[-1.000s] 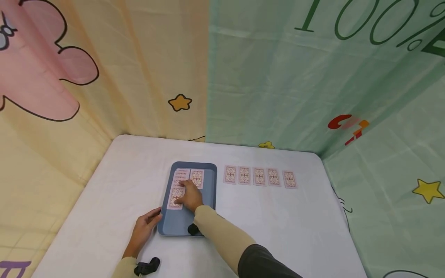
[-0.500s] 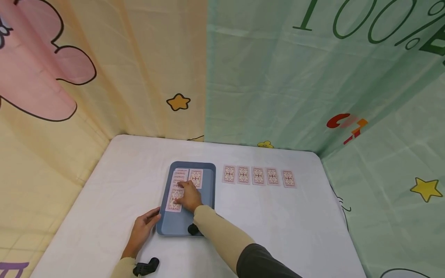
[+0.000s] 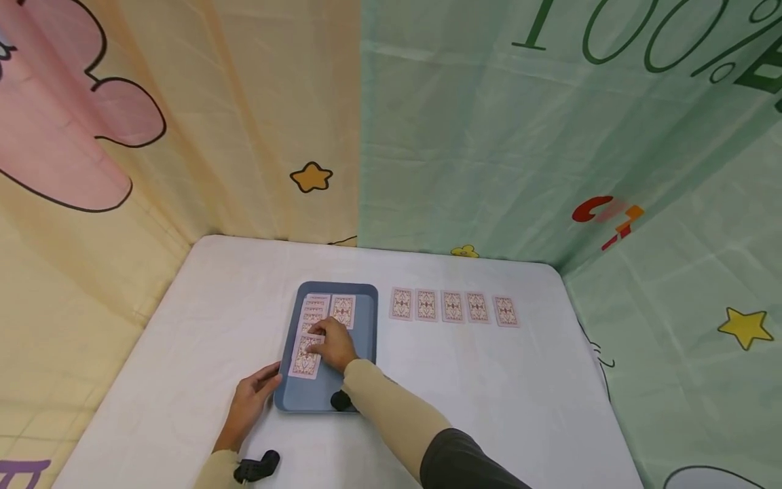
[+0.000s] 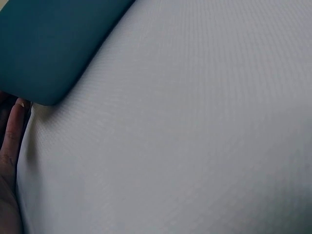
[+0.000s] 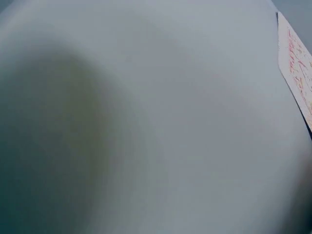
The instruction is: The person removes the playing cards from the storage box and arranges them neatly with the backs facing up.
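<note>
A blue tray stands on the white table with playing cards face down in it. One column of overlapping cards runs down its left side, and a single card lies at its upper right. My right hand is over the tray, its curled fingers and thumb on the lowest playing card of the column, which sits slightly tilted. At the tray's left edge my left hand touches the rim with extended fingers. In the left wrist view a finger reaches the tray's corner.
To the right of the tray, several face-down cards lie in a row on the white tablecloth. Printed curtains hang around the table's back and sides. The right wrist view is mostly blurred, with a card at its right edge.
The lowest card in the column has slid down the tray and tilted a little. My right fingertips have drawn slightly downward toward the thumb. The left hand stays at the tray's edge.
</note>
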A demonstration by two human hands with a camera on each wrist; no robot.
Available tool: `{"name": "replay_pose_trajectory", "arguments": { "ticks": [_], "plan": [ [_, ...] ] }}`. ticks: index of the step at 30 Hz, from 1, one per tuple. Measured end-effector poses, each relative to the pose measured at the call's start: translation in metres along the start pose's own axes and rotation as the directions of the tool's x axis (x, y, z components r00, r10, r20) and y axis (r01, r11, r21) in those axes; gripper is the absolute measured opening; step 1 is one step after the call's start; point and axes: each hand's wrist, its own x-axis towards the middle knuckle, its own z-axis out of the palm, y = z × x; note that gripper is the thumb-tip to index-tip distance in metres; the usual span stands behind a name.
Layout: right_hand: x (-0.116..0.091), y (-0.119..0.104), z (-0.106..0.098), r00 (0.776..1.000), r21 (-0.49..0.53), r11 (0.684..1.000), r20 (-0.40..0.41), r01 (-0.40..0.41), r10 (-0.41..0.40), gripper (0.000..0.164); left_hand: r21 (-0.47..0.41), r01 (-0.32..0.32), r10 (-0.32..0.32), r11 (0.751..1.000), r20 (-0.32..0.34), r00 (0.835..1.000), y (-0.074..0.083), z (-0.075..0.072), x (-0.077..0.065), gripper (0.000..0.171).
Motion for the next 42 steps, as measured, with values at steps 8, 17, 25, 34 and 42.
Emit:
{"name": "replay_pose_trajectory", "arguments": {
  "ticks": [8,17,25,34,42],
  "plan": [
    [-0.002,0.003,-0.007,0.998,0.1,0.994,0.045,0.034,-0.038,0.02,0.001,-0.008,0.008,1.0,-0.015,1.0,-0.002,0.0,0.001,0.047],
    [-0.007,0.005,-0.019,0.985,0.212,0.962,-0.008,0.172,-0.174,0.011,0.034,-0.018,0.019,0.999,-0.023,1.0,0.001,-0.003,0.003,0.046],
    [-0.014,0.001,-0.052,0.994,0.245,0.964,0.017,0.104,-0.111,0.013,0.017,0.031,-0.031,0.999,-0.013,0.999,0.001,-0.001,0.005,0.047],
    [-0.021,0.02,-0.099,0.997,0.236,0.969,0.013,0.071,-0.076,0.016,0.013,0.036,-0.036,0.999,-0.008,0.999,0.001,0.0,0.004,0.045],
    [-0.026,0.044,-0.13,0.998,0.216,0.975,-0.028,0.061,-0.056,0.017,0.006,0.044,-0.044,0.999,-0.011,0.999,0.003,0.001,0.0,0.045]
  ]
}}
